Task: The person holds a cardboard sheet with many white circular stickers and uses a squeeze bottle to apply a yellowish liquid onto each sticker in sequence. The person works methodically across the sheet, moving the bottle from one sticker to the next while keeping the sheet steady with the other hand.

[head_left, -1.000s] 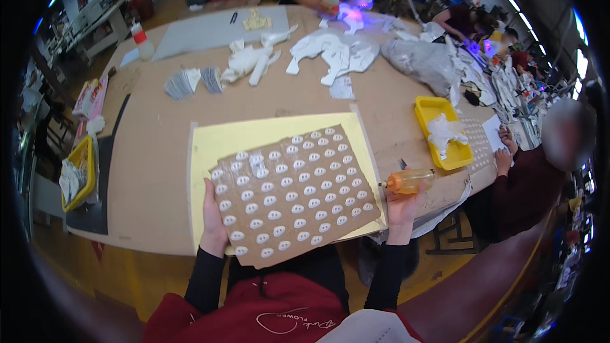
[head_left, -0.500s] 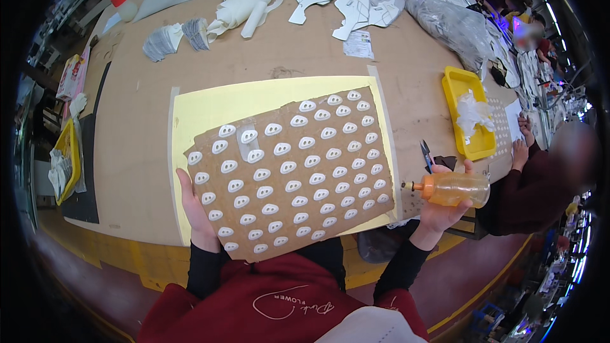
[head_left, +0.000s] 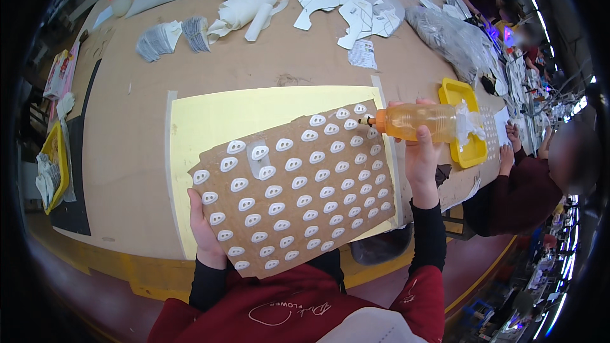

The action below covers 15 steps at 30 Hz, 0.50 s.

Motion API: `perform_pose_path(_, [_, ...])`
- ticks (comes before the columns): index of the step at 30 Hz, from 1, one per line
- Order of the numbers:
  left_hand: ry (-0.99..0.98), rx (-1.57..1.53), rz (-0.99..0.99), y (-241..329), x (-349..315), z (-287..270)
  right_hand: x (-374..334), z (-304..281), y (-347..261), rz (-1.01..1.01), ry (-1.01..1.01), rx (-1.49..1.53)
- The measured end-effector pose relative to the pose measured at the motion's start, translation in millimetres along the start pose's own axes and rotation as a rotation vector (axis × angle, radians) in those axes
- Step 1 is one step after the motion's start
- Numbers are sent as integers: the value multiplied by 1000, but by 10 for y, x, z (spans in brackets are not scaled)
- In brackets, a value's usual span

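Observation:
My left hand (head_left: pixel 206 232) grips the left edge of a brown cardboard sheet (head_left: pixel 292 228), its fingers hidden beneath. Rows of small white rounded pieces, each with two holes, cover the sheet; one white piece (head_left: pixel 236 147) lies near its upper left. The sheet is tilted over a pale yellow board (head_left: pixel 254 103). In my right hand (head_left: pixel 422 152) is an amber squeeze bottle (head_left: pixel 419 122) with an orange cap, held on its side. Its dark-tipped nozzle (head_left: pixel 366 121) points left and appears at the white pieces in the sheet's upper right corner; whether it touches one I cannot tell.
To the right stands a yellow tray (head_left: pixel 447 94) with crumpled white material. Stacked white cut pieces (head_left: pixel 356 13), grey-white bundles (head_left: pixel 157 41) and a clear plastic bag (head_left: pixel 445 35) lie at the back. Another yellow tray (head_left: pixel 62 159) is far left. A co-worker (head_left: pixel 527 181) sits at right.
My right hand has raised the bottle up and leftward from beside the sheet's lower right to its upper right corner. The sheet has shifted slightly down and right with my left hand.

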State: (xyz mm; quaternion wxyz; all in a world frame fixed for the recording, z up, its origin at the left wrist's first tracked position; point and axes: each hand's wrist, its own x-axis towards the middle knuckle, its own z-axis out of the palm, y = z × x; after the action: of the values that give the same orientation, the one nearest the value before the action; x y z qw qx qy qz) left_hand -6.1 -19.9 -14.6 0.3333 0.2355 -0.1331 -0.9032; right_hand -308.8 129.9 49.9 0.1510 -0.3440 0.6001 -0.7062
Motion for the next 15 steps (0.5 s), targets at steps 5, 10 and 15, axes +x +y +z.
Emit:
perform_pose_path(5, [36,-28,-23,11,-17,-41,-37,70,80,56,39,137])
perform_pose_path(10, [32,-50,-28,3,-50,-39,-304,-72,20,107,60,27])
perform_pose_path(15, [109,21,166,-2,39,96,-772,-150,-53,73,310,138])
